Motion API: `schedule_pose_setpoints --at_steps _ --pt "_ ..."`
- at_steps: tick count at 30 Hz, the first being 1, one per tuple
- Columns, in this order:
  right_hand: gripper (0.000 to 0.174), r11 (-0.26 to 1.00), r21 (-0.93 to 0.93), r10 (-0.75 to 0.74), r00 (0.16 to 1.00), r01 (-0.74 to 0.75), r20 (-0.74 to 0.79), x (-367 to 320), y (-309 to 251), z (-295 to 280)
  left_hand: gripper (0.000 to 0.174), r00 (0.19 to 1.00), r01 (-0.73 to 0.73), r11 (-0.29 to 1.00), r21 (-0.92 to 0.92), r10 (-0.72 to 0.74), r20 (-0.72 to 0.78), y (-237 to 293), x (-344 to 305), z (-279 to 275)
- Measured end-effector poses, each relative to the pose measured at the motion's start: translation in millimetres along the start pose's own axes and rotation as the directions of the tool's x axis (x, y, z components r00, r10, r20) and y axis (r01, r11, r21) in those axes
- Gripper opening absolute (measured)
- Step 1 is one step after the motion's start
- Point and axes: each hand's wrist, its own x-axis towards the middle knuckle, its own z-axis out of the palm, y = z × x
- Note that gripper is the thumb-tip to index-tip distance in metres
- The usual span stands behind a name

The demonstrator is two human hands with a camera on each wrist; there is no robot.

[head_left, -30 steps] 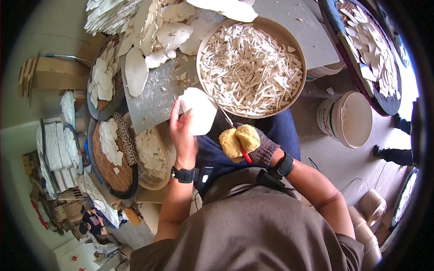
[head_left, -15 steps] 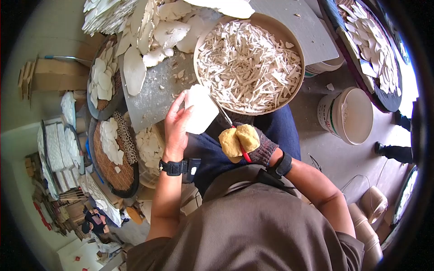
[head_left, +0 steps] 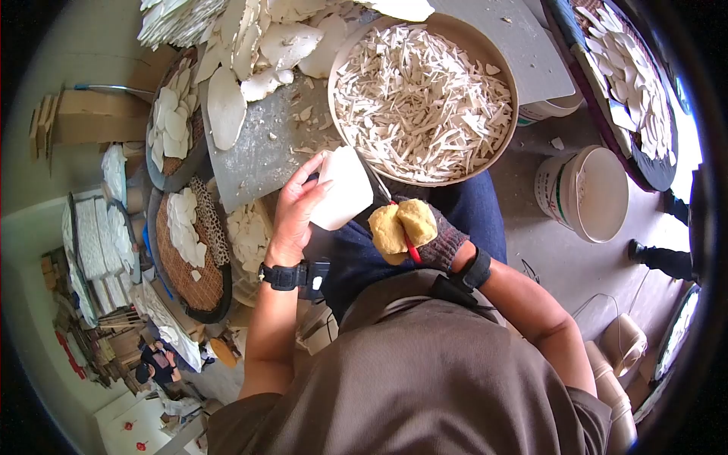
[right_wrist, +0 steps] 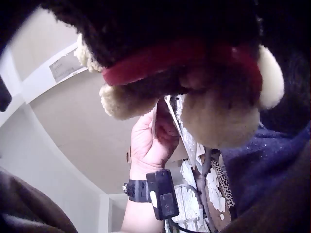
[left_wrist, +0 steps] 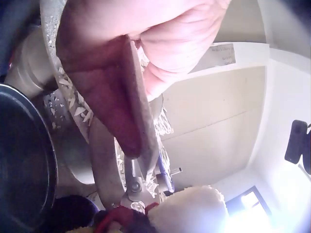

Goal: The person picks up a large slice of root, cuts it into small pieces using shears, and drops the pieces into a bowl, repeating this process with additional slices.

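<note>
My left hand (head_left: 294,214) pinches a thin, flat white piece (head_left: 343,189) between thumb and fingers, tilted in front of my lap. My right hand (head_left: 446,244), in a dark knit glove, grips shears with red handles (head_left: 412,249) padded with yellow foam (head_left: 388,231). Their metal blades (head_left: 375,176) lie along the right edge of the white piece. In the left wrist view the shears' pivot (left_wrist: 135,186) shows just beyond the piece's lower end. The right wrist view shows the foam-padded handle (right_wrist: 218,119) close up, with the left hand (right_wrist: 153,145) behind.
A round tub (head_left: 509,140) full of white strips stands just ahead, on a grey metal table (head_left: 265,152). Large white slices (head_left: 227,110) are heaped on its left. Round trays (head_left: 216,292) with flat pieces stand at the left, and a white bucket (head_left: 557,189) at the right.
My left hand has shifted a little left and forward, turning the white piece so that its edge lies against the blades. The right hand with the shears has hardly moved.
</note>
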Motion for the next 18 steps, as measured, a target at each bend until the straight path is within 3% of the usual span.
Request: schedule_pose_setpoints --at_steps 2,4,6,8,10,13,15,18 --pt "0.028 0.963 -0.255 -0.081 0.997 0.082 0.015 0.8 1.7 -1.5 0.055 0.997 0.042 0.999 0.009 -0.042 0.064 3.8 0.4 -1.3" --pt "0.026 0.779 -0.600 -0.147 0.983 0.184 0.110 2.5 -3.3 -4.0 0.059 0.984 0.113 0.993 0.034 -0.116 0.135 6.4 0.3 -4.4" --pt "0.024 0.915 -0.398 -0.077 0.997 0.068 -0.008 -0.6 3.0 -4.6 0.061 0.977 0.130 0.990 0.056 -0.138 0.165 15.7 -5.2 0.3" --pt "0.023 0.944 -0.331 -0.029 0.999 0.013 -0.044 -4.1 3.9 -9.0 0.062 0.988 0.085 0.996 0.035 -0.089 0.128 14.9 -8.2 -1.9" --pt "0.025 0.931 -0.365 -0.027 0.999 0.011 -0.039 -6.3 3.3 -13.2 0.060 0.999 -0.028 0.999 -0.018 0.028 0.019 3.1 -5.7 -12.0" --pt "0.035 0.953 -0.302 -0.040 0.996 0.014 -0.079 -8.0 6.3 -8.2 0.050 0.952 -0.195 0.981 -0.025 0.183 -0.246 -8.7 -2.0 -14.0" --pt "0.041 0.939 -0.341 -0.066 0.996 0.040 -0.065 -9.2 1.4 -4.9 0.048 0.930 -0.254 0.967 -0.019 0.239 -0.279 -9.8 -0.9 -3.8" --pt "0.034 0.969 -0.246 -0.043 0.997 0.027 -0.061 -10.4 3.2 -3.5 0.046 0.931 -0.263 0.964 0.037 0.264 -0.254 -7.5 0.6 -7.9"
